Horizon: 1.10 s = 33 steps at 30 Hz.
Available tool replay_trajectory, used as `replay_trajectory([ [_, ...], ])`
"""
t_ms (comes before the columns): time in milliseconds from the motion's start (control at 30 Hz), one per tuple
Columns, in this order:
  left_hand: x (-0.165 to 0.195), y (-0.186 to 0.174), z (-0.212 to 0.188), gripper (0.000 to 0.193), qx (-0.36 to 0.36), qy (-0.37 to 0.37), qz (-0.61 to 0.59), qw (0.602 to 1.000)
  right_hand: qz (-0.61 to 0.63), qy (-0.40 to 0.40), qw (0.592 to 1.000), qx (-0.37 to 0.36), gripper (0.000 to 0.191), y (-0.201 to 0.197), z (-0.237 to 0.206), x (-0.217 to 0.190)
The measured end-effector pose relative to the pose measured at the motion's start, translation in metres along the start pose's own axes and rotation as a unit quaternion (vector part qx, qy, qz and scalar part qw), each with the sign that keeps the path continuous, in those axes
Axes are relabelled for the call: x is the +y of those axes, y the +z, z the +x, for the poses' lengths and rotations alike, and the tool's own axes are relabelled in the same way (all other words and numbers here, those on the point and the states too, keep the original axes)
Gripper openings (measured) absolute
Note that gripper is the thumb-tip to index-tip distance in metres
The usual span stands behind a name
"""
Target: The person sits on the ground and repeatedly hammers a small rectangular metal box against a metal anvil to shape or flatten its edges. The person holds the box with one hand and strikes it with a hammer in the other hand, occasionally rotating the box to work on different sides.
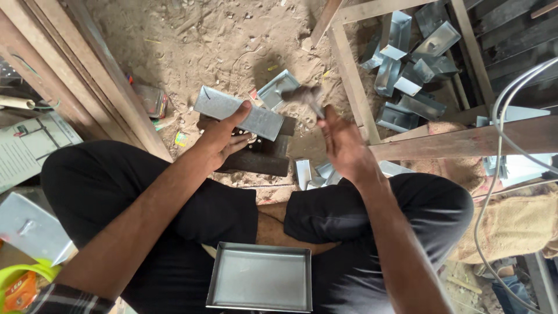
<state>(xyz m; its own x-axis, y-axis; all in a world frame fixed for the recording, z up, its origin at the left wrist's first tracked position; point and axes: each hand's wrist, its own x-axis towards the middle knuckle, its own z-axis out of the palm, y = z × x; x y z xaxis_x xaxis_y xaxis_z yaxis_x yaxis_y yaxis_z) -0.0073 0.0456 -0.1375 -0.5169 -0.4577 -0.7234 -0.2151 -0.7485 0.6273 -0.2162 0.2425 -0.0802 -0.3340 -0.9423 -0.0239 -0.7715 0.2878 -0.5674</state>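
Note:
My left hand (224,136) grips a folded piece of grey sheet metal (238,112) and presses it onto a dark iron block (261,157) on the sandy ground. My right hand (343,145) is closed around the handle of a hammer (302,96), whose blurred head hangs just above the right end of the sheet metal. A finished shallow metal tray (260,278) rests on my lap between my crossed legs.
A pile of folded sheet-metal pieces (407,64) lies inside a wooden frame (354,81) at the upper right. More metal pieces (311,171) lie by the block. Wooden planks (87,70) run along the left. A white cable (494,174) hangs at the right.

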Motion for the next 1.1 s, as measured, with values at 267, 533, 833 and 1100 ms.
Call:
replay_trajectory([
  [267, 0.002, 0.005, -0.010, 0.141, 0.121, 0.004, 0.115, 0.986, 0.145, 0.138, 0.980, 0.003, 0.037, 0.020, 0.022, -0.019],
  [533, -0.012, -0.007, -0.025, 0.112, 0.326, 0.477, 0.360, 0.732, 0.343, 0.059, 0.936, -0.053, 0.033, 0.039, 0.030, -0.025],
  [833, -0.018, 0.024, -0.044, 0.129, 0.172, 0.599, 0.569, 0.537, 0.477, 0.237, 0.845, 0.046, 0.042, -0.008, 0.041, -0.089],
  [1100, -0.006, 0.028, -0.041, 0.100, -0.083, 0.541, 0.459, 0.700, 0.396, 0.205, 0.892, 0.068, 0.028, -0.044, 0.023, -0.086],
])
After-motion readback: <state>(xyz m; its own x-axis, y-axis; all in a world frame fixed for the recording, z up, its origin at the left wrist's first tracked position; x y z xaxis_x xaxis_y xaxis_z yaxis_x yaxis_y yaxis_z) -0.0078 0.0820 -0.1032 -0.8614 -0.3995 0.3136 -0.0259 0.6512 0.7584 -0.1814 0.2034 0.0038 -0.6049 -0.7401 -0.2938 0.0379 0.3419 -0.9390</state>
